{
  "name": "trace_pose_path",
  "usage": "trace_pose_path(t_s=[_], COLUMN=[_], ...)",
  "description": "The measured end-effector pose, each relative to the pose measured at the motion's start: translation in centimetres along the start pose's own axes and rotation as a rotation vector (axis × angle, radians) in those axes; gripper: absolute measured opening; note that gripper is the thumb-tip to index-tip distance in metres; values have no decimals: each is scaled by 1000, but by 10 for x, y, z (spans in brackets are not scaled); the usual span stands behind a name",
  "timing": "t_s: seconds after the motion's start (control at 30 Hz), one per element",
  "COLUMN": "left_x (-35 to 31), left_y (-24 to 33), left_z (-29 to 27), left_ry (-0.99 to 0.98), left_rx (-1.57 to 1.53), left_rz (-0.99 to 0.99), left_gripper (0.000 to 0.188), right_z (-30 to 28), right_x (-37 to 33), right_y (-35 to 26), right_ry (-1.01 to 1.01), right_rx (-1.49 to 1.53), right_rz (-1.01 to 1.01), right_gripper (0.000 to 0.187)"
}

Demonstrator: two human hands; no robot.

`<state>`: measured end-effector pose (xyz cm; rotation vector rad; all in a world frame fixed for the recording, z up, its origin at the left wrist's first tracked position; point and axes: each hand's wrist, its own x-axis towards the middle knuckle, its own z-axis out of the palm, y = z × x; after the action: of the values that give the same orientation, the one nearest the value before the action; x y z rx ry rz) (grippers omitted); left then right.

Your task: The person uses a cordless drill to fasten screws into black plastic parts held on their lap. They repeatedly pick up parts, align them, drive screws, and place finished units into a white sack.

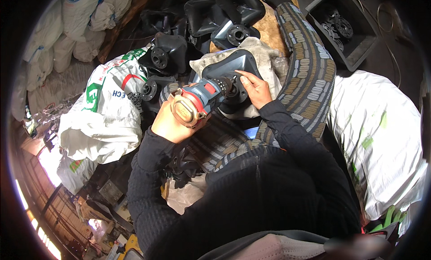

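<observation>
My left hand (173, 121) grips a blue-grey and red cordless drill (204, 94), its nose pointing right and away from me. The drill's tip meets the round flange of a black funnel-shaped part (231, 62) with a square, dished rim. This part rests on a pale cloth (269, 64) in front of me. At the flange's right side is my right hand (257, 90), thumb and forefinger close together beside the drill tip. Whatever lies between those fingertips is too small to make out.
Several similar black flanged parts (168, 53) are piled beyond and to the left. White sacks (101, 112) stand at left, with another white sack (377, 134) at right. A patterned padded cushion (310, 67) curves along the right. Beyond it, a grey bin (359, 58) holds dark ring-shaped pieces.
</observation>
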<state>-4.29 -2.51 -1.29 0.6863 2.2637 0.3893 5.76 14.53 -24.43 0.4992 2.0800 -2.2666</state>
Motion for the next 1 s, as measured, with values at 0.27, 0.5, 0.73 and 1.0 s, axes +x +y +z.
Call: trace_pose_path(t_s=[0.27,0.5,0.73,1.0], left_x=[7,12,7,-1], left_y=[19,18,12,0], left_z=[4,10,17,22], left_ry=[46,32,47,83], left_rx=[-23,138,54,113], left_rz=[41,141,164,131], left_gripper=[69,59,39,37], right_z=[-6,-4,-7,-2], right_x=[-1,-1,-4,16], right_y=[-9,-13,-18,-17], right_ry=[-63,-7,151,60], right_rx=[52,132,-212,-223], right_rz=[126,135,-156,-273], right_gripper=[29,28,30,10])
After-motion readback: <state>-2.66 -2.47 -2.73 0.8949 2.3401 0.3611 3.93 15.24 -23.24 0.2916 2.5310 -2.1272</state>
